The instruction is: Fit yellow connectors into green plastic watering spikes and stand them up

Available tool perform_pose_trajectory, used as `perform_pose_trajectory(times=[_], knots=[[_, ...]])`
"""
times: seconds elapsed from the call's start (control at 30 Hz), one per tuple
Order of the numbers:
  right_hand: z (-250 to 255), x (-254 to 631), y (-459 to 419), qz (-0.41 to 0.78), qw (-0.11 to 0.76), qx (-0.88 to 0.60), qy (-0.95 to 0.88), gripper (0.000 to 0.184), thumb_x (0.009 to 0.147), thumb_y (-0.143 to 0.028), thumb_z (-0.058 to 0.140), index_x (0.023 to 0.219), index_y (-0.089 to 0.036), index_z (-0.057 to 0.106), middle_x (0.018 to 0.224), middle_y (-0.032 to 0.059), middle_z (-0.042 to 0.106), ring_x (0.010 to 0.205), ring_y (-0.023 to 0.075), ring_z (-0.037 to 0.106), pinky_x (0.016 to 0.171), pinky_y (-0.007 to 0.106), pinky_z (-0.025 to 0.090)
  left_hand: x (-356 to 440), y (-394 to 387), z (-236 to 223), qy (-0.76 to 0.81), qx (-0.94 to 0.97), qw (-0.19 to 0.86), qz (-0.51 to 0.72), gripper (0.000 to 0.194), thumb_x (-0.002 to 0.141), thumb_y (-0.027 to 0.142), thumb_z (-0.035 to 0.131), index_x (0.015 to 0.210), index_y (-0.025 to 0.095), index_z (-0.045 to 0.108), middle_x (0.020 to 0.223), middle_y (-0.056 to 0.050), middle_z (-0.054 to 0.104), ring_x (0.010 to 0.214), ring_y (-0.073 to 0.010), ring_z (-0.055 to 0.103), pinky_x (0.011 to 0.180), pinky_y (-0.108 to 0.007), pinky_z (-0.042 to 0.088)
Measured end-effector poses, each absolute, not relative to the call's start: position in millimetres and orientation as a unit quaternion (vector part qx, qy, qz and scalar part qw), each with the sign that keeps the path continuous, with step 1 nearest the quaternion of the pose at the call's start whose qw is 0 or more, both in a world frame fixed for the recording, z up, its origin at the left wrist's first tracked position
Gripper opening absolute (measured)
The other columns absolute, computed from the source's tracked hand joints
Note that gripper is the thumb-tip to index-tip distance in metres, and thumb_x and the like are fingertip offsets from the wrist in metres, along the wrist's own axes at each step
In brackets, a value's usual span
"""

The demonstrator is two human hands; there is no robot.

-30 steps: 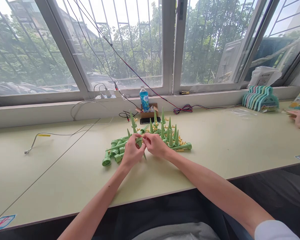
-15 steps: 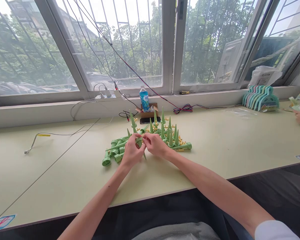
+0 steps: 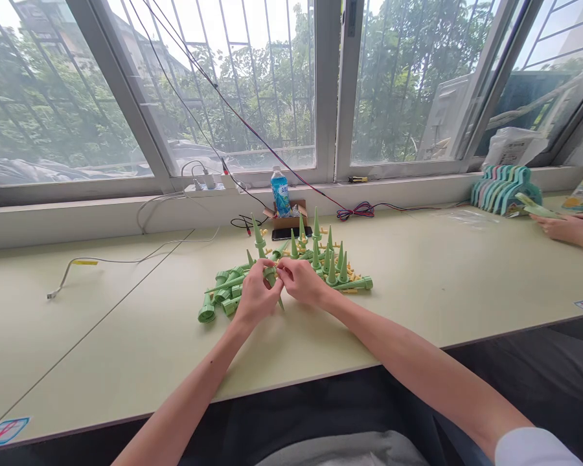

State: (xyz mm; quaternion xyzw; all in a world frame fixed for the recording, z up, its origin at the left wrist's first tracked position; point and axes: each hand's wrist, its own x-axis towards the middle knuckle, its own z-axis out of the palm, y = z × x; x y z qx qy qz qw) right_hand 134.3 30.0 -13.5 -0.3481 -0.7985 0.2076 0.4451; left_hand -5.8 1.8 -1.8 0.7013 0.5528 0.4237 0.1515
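Over the front of a heap of green parts, my left hand (image 3: 257, 295) is closed around a green plastic watering spike (image 3: 280, 302), whose point slants down out of the fingers. My right hand (image 3: 302, 282) meets it, thumb and fingertips pinched at the spike's upper end on a small yellow valve, mostly hidden by the fingers. Left of the hands lie several capped green spikes (image 3: 206, 312) on their sides. Behind and to the right, several more spikes (image 3: 315, 255) stand point up, some with yellow pieces attached. Loose yellow valves (image 3: 350, 290) are scattered among them.
Behind the heap are a phone (image 3: 291, 233), a small cardboard box (image 3: 287, 222) and a blue-labelled bottle (image 3: 280, 192). A white cable (image 3: 140, 260) runs across the table at left. At right, another person's hand (image 3: 563, 228) holds something pale green near a row of pastel hangers (image 3: 506, 189).
My hands and the spike have hardly moved. At the right, the other person's hands have come further left, into view, with a pale green item.
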Motion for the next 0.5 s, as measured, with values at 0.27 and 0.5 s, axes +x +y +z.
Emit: perform_pose_trajectory(times=[0.27,0.5], knots=[[-13.8,134.2,30.0,0.205,0.439,-0.354,-0.8,0.017,0.09,-0.017,0.044,0.074,-0.019,0.048,0.064,-0.002,0.049,0.056,0.011,0.041,0.056,0.024,0.03,-6.5,2.4,-2.5,0.552,0.705,0.144,0.42,0.027,0.076,0.032,0.057,0.1,0.02,0.052,0.092,-0.002,0.061,0.051,-0.0094,0.049,0.059,-0.027,0.043],[-14.2,134.3,30.3,0.205,0.436,-0.352,-0.803,0.018,0.09,-0.016,0.044,0.073,-0.019,0.047,0.064,-0.0018,0.05,0.057,0.0111,0.041,0.056,0.024,0.03,-7.0,3.6,-3.9,0.55,0.708,0.139,0.421,0.027,0.076,0.032,0.057,0.1,0.02,0.053,0.088,-0.001,0.061,0.051,-0.0102,0.049,0.059,-0.028,0.044]])
